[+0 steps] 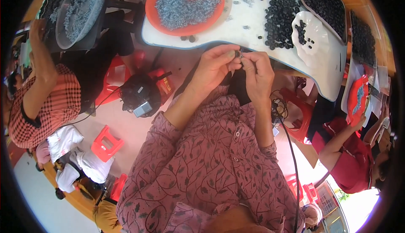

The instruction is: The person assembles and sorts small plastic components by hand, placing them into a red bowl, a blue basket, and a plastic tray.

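My left hand (216,66) and my right hand (258,73) meet in front of the table's near edge, fingertips almost touching. Both are closed in a pinch around a small dark piece (237,54), mostly covered by the fingers; its exact kind is too small to make out. Just beyond, on the white table (249,34), a red-orange plate (150,17) holds a heap of small silvery coils that look like springs (185,5). To the right lies a spread of small black round parts (280,24), some seemingly ring-shaped.
A white scalloped dish (318,32) with a few black parts stands beside a tray (325,7) full of them. Loose coils (248,0) lie mid-table. Co-workers sit left (46,106) and right (350,157). Red stools (107,143) and a dark cable (294,157) are around me.
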{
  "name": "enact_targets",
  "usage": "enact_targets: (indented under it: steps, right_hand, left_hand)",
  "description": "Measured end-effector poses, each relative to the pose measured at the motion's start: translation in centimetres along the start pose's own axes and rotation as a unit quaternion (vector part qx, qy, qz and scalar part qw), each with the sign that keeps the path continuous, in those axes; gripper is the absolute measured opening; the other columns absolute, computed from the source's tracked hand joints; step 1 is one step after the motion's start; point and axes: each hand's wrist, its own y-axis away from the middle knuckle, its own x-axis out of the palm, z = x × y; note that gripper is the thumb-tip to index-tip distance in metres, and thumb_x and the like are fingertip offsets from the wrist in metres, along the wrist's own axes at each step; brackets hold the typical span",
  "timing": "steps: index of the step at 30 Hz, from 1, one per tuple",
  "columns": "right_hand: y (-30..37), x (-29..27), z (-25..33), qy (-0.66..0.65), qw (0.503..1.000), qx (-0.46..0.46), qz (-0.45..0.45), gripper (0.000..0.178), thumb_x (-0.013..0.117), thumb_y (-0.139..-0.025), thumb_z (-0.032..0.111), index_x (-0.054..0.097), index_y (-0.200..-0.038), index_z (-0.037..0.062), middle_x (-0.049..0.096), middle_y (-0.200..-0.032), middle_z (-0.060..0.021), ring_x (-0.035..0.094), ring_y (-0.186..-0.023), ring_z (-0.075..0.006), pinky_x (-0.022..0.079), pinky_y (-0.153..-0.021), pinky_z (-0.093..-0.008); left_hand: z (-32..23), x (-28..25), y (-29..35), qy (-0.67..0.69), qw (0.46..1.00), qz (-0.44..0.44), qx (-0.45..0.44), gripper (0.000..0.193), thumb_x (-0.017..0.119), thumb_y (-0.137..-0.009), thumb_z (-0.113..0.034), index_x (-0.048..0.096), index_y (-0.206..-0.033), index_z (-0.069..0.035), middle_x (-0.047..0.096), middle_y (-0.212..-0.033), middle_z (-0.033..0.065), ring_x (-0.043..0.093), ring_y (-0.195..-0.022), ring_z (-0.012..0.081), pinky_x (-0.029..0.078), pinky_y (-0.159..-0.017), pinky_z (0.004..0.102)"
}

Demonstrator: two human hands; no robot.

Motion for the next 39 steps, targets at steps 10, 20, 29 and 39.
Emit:
enact_targets:
  steps: [10, 20, 29, 39]
  right_hand:
    - [0.0, -0.6, 0.1, 0.012, 0.999, -0.007, 0.037, 0.010, 0.066, -0.087, -0.001, 0.061, -0.096, 0.0001, 0.057, -0.086, -0.0087, 0.058, -0.061, -0.0139, 0.046, -0.053, -0.0267]
    - [0.1, -1.5, -0.9, -0.013, 0.997, 0.040, 0.062, 0.010, 0.069, -0.086, 0.003, 0.061, -0.092, 0.0001, 0.062, -0.079, -0.0069, 0.062, -0.067, -0.0141, 0.049, -0.059, -0.0263]
    - [0.5, -1.4, -0.7, -0.196, 0.958, 0.202, 0.048, 0.008, 0.066, -0.092, 0.007, 0.062, -0.092, -0.0008, 0.066, -0.082, -0.0016, 0.056, -0.067, -0.0047, 0.046, -0.060, -0.0190]
    - [0.4, -1.3, -1.3, -0.183, 0.965, 0.185, 0.040, 0.006, 0.066, -0.090, 0.004, 0.063, -0.092, -0.0009, 0.066, -0.081, -0.0023, 0.058, -0.071, -0.0042, 0.049, -0.063, -0.0207]
  left_hand:
    - [0.3, 0.3, 0.1, -0.053, 0.998, 0.011, 0.013, 0.022, 0.060, -0.094, -0.006, 0.065, -0.114, 0.002, 0.068, -0.102, 0.0101, 0.065, -0.086, 0.0159, 0.054, -0.080, 0.0329]
    - [0.7, 0.3, 0.1, -0.151, 0.988, 0.001, 0.015, 0.021, 0.060, -0.093, -0.004, 0.065, -0.113, 0.002, 0.068, -0.096, 0.0083, 0.065, -0.079, 0.0134, 0.055, -0.073, 0.0249]
    - [0.4, 0.6, 0.1, -0.006, 0.999, 0.026, -0.045, 0.025, 0.059, -0.095, -0.008, 0.063, -0.117, 0.003, 0.067, -0.097, 0.0093, 0.065, -0.085, 0.0147, 0.054, -0.077, 0.0285]
    - [0.8, 0.7, -0.1, -0.072, 0.997, 0.010, -0.036, 0.023, 0.059, -0.095, -0.007, 0.064, -0.115, 0.003, 0.068, -0.094, 0.0092, 0.065, -0.081, 0.0142, 0.055, -0.073, 0.0271]
